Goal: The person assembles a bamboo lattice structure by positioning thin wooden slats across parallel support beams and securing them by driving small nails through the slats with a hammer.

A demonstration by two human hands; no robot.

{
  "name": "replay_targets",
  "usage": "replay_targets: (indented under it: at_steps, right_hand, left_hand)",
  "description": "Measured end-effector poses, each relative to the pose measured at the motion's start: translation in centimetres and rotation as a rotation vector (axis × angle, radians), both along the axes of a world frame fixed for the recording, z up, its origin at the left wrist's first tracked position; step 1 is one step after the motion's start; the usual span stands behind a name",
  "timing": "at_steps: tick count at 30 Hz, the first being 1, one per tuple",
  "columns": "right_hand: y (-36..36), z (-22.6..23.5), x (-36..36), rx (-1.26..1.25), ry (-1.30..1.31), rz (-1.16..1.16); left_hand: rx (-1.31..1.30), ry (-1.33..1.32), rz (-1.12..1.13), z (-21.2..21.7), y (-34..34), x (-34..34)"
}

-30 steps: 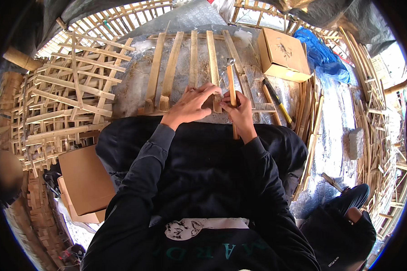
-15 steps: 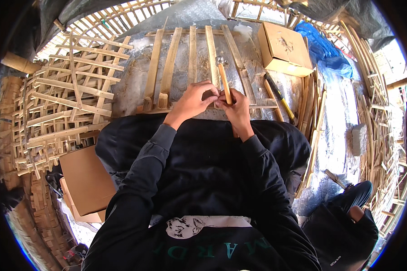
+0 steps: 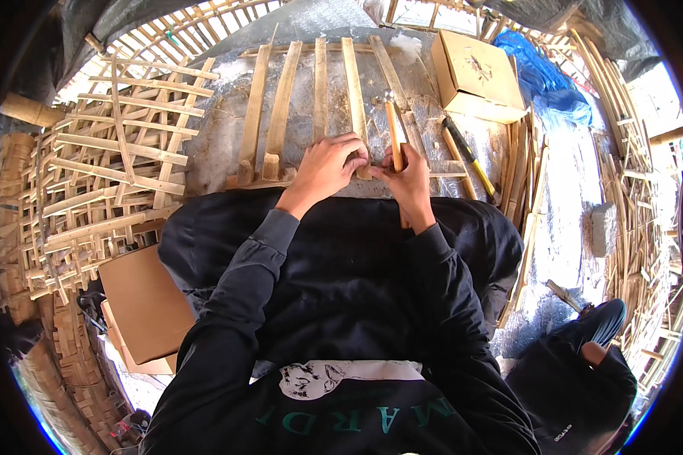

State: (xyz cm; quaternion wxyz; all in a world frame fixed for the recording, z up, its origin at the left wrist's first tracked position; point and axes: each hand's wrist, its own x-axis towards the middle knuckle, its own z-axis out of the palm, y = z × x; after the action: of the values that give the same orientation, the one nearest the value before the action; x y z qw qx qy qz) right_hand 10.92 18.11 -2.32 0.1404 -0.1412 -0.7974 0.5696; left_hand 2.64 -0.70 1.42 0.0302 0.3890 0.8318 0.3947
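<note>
In front of my lap lies a frame of bamboo slats (image 3: pixel 320 91), their near ends resting on a crosspiece (image 3: pixel 448 168). My left hand (image 3: pixel 322 173) is closed in a pinch at the near end of one slat; whatever its fingertips hold is too small to make out. A hammer (image 3: pixel 395 133) with a wooden handle is gripped in my right hand (image 3: pixel 410 184), its metal head pointing up and away from me. The thumb of that hand reaches toward the left fingertips, close to the slat's end.
Woven bamboo lattice (image 3: pixel 121 152) spreads at the left, with a brown carton (image 3: pixel 146 303) below it. Toward the far right sit another carton (image 3: pixel 478 76), blue plastic sheeting (image 3: pixel 542 80) and a black-and-yellow tool (image 3: pixel 469 155). Another person (image 3: pixel 577 379) sits at the lower right.
My right hand has shifted a little to the right, drawing apart from the left fingertips. The hammer moved right with it. My left hand stays nearly in place.
</note>
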Motion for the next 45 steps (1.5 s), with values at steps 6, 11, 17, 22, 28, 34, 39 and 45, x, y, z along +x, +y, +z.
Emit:
replay_targets:
  at_steps: [6, 11, 17, 22, 28, 34, 39, 45]
  right_hand:
    - [-0.4, 0.7, 0.1, 0.154, -0.018, 0.033]
    - [-0.6, 0.9, 0.0, 0.167, -0.018, 0.038]
    - [-0.4, 0.8, 0.1, 0.154, -0.034, 0.042]
    - [-0.3, 0.6, 0.1, 0.14, -0.025, 0.047]
    - [-0.1, 0.6, 0.0, 0.176, -0.027, 0.048]
    - [0.1, 0.0, -0.1, 0.183, 0.004, 0.071]
    - [0.2, -0.1, -0.2, 0.18, -0.011, 0.067]
    - [0.1, 0.2, -0.1, 0.172, -0.017, 0.069]
  left_hand:
    - [0.001, 0.021, -0.008, 0.0, 0.1, 0.2]
    - [0.046, 0.063, -0.043, -1.3, 0.1, -0.2]
    - [-0.01, -0.016, -0.013, -1.5, 0.2, -0.1]
    - [0.052, -0.177, -0.017, -1.4, 0.2, -0.1]
    - [0.048, -0.144, -0.015, -0.8, 0.2, 0.0]
    - [0.089, -0.134, -0.031, -1.2, 0.1, -0.1]
    - [0.105, -0.101, -0.036, -1.2, 0.2, 0.0]
    - [0.124, -0.073, -0.05, -1.1, 0.1, 0.0]
